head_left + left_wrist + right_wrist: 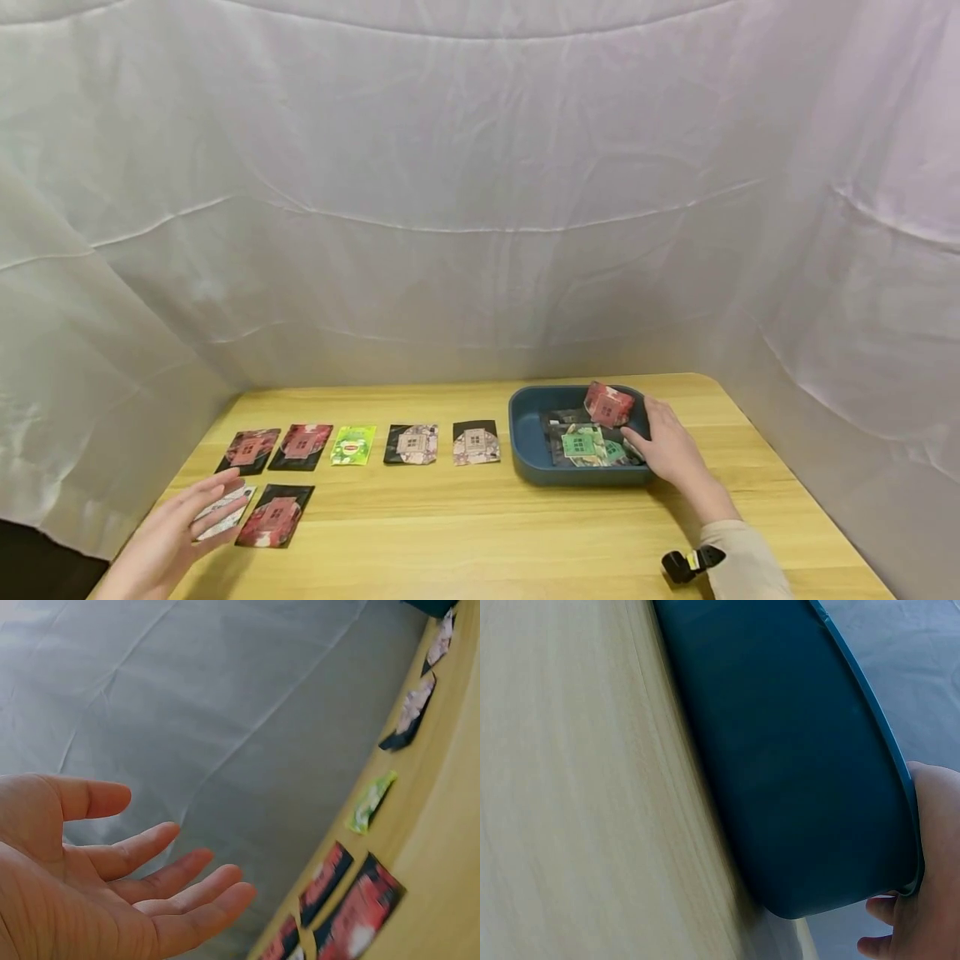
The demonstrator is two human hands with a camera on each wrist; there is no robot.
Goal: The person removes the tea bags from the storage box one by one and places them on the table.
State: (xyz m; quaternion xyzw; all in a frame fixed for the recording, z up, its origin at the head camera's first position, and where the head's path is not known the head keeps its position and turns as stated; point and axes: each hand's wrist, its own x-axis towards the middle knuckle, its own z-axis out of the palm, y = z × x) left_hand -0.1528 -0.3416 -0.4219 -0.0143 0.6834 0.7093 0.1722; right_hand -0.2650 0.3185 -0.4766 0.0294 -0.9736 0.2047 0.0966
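Note:
My right hand (671, 450) grips the right end of a dark blue plastic bin (528, 471), thumb over the rim and fingers outside. The bin's long side wall (780, 750) fills the right wrist view. Inside lie several tea sachets, among them a red one (607, 406) and a green-labelled one (582, 444). My left hand (176, 529) hovers, fingers spread and holding nothing, over a white tea sachet (225, 512) that it partly hides. Beside that sachet lies a black-and-red tea sachet (275, 517).
Behind these runs a row of tea sachets: two black-and-red (249, 450), a bright green one (352, 446) and two with pale floral prints (476, 442). The wooden table (465, 533) is enclosed by grey-white cloth (480, 283) at the back and sides.

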